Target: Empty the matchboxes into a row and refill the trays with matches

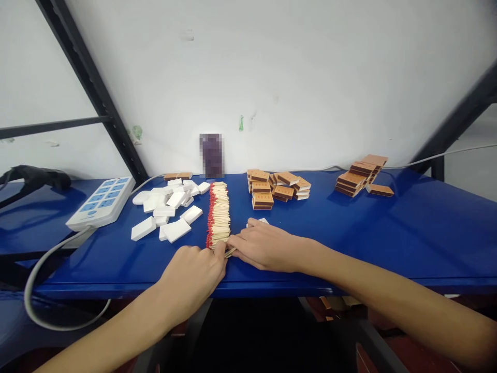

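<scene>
At ten o'clock on the blue desk (388,233) lay a power strip (101,201), with white matchbox trays (171,207) scattered just beside it. The left hand (194,274), fingers curled shut, pinched a loose matchstick (230,252) at the near end of the row of red-tipped matches (218,213), which ran toward twelve o'clock. The right hand (264,248) lay flat, fingers together, touching the same end. Orange matchbox sleeves (277,189) sat at one o'clock. Squaring the row seemed the step in hand; any lift would need the sticks kept parallel.
</scene>
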Demonstrator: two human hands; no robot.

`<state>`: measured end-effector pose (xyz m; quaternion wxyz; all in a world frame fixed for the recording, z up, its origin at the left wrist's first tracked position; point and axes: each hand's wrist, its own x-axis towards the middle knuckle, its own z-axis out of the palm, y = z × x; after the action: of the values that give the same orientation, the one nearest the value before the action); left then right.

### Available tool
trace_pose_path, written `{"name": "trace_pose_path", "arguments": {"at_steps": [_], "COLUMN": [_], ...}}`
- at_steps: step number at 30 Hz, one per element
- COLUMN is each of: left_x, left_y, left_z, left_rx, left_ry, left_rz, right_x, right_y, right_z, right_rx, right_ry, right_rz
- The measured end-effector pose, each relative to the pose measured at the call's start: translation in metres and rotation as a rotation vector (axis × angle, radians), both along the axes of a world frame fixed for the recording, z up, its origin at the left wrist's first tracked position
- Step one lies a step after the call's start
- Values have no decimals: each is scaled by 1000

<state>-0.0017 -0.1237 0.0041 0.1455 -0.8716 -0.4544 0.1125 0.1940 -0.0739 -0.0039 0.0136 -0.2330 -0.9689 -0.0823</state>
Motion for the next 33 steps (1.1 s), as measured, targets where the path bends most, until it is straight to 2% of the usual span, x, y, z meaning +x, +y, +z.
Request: {"name": "trace_pose_path", "arguments": {"at_steps": [3,8,14,18,21,26,33], "left_x": [1,12,39,58,64,65,64], "left_y": [1,7,33,51,59,65,75], "left_z": [2,21,36,39,39,42,41], "left_rx": [-4,-2,-10,-44,-83,-140,-173], "left_ry": [-15,-13,-122,-118,-94,-65,-125], "left_rz": [8,12,-58,-106,-127,-141,-169], "right_x": [1,10,45,64,68,64,65], "right_y": [0,4,22,33,36,36,34], "right_z": [2,18,27,23,19,17,23], "right_rx": [18,31,-122,-215,-272,-368,-491], "right_ry": [-2,4,161,230,222,206,227], "right_rz": [-8,-44,-152,-203,-236,-221,-263]}}
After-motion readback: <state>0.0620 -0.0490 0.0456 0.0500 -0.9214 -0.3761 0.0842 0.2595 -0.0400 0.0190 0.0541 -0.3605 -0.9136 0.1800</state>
